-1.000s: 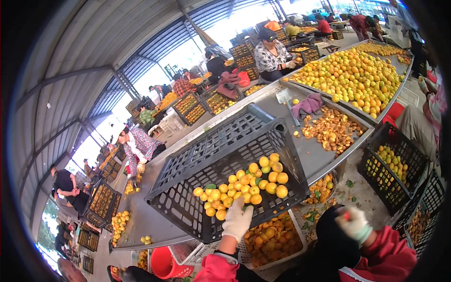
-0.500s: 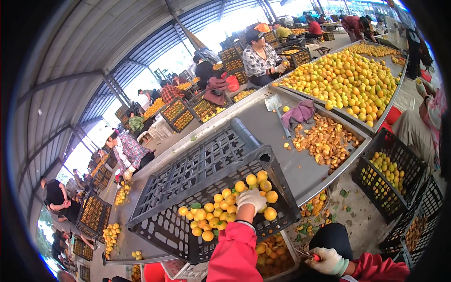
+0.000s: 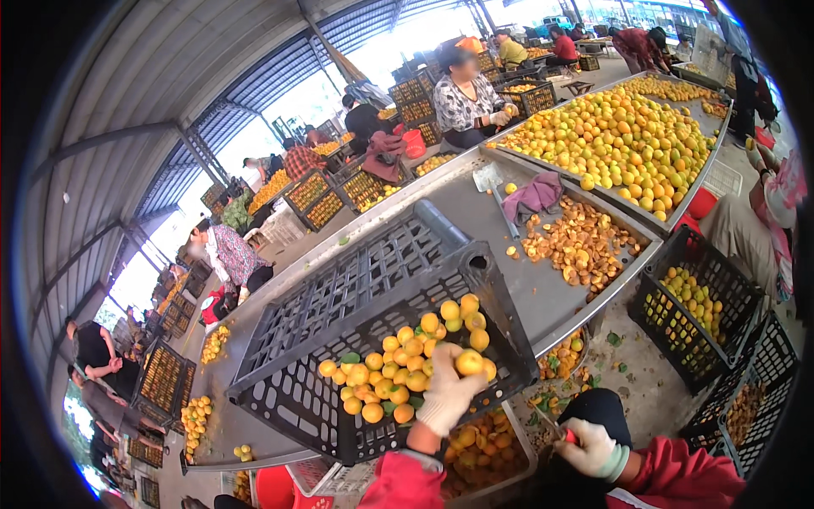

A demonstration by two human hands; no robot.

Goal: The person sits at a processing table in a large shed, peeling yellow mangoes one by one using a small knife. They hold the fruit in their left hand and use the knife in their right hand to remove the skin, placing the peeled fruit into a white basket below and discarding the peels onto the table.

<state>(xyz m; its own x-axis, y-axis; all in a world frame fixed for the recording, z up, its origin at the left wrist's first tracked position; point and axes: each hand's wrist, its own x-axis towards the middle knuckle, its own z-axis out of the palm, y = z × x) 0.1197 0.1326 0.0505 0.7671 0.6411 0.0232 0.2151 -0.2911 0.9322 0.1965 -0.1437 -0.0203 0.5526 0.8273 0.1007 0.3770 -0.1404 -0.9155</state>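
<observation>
My left hand (image 3: 449,392), in a white knit glove, is inside a black plastic crate (image 3: 297,424) tipped on its side on the metal table. Its fingers close round a yellow-orange apricot (image 3: 469,362). More apricots (image 3: 392,365), with a few green leaves among them, lie on the crate's lower wall beside the glove. At the lower right, my gloved right hand (image 3: 589,450) is closed round the red handle of a small knife (image 3: 570,437), over my dark-clad knee. Below my left forearm stands a bin of orange fruit (image 3: 483,450).
Pitted apricot halves (image 3: 585,246), a purple cloth (image 3: 532,198) and a scraper (image 3: 500,199) lie on the metal table (image 3: 398,188). Beyond is a big apricot heap (image 3: 619,144). Black crates (image 3: 699,305) stand at right. Other people work along the far side.
My left hand has drawn back slightly toward me, now with an apricot in its fingers. The right hand stays nearly in place with the knife. A person at left has shifted posture.
</observation>
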